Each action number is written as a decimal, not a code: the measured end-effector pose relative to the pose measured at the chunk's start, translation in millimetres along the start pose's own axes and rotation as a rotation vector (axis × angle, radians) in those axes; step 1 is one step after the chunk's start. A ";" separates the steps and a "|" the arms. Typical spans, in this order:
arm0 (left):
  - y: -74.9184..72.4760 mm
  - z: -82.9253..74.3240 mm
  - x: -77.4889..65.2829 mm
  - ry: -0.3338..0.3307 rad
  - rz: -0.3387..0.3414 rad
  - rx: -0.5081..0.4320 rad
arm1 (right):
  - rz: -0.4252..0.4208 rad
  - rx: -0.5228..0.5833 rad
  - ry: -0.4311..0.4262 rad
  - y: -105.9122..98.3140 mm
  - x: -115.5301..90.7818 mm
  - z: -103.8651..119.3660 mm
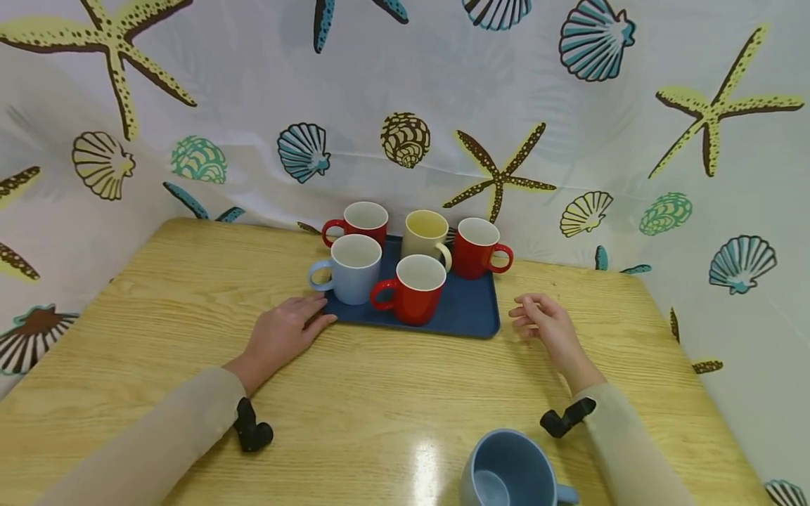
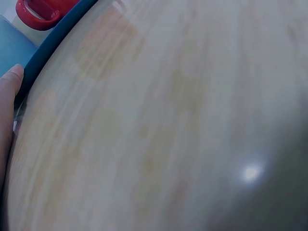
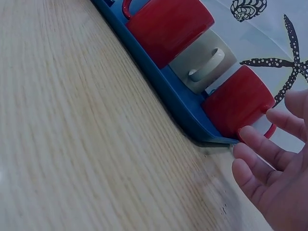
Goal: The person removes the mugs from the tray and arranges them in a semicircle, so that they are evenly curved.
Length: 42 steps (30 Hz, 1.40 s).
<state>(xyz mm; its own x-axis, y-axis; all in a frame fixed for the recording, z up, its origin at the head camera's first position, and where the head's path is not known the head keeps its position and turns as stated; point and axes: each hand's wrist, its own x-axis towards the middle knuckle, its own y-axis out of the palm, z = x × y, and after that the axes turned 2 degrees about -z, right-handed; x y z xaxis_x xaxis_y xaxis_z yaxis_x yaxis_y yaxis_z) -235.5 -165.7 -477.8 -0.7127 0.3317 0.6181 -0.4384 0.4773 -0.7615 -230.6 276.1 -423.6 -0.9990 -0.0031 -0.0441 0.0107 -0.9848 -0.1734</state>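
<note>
At the front left corner of a blue tray, my left hand touches the edge with outstretched fingers. Its thumb lies against the rim in the left wrist view. My right hand is off the tray's right side, fingers loosely bent and holding nothing. On the tray stand a light blue mug, a cream mug and three red mugs: one at the front, one at the back left, one at the back right. The right fingertips overlap the back right mug in the right wrist view.
A grey-blue mug stands on the wooden table near me, beside my right forearm, handle to the right. Behind the tray and along both sides hangs a white cloth printed with shells and starfish.
</note>
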 end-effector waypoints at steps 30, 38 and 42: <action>-1.3 -3.4 1.5 -0.013 0.010 -0.002 | -0.096 0.024 0.148 10.8 71.5 10.2; -2.0 -2.2 2.8 -0.016 0.016 -0.003 | -0.143 0.047 0.181 17.1 83.6 9.4; -2.0 -1.2 1.7 -0.021 0.020 -0.001 | -0.114 0.039 0.188 17.7 88.7 5.9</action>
<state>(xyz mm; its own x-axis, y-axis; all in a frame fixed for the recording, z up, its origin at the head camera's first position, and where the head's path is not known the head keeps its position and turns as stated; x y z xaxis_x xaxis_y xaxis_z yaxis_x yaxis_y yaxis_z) -235.2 -165.1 -475.0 -0.7330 0.3239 0.5981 -0.4231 0.4714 -0.7738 -319.3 257.4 -424.8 -0.9680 0.1375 -0.2099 -0.1071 -0.9829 -0.1497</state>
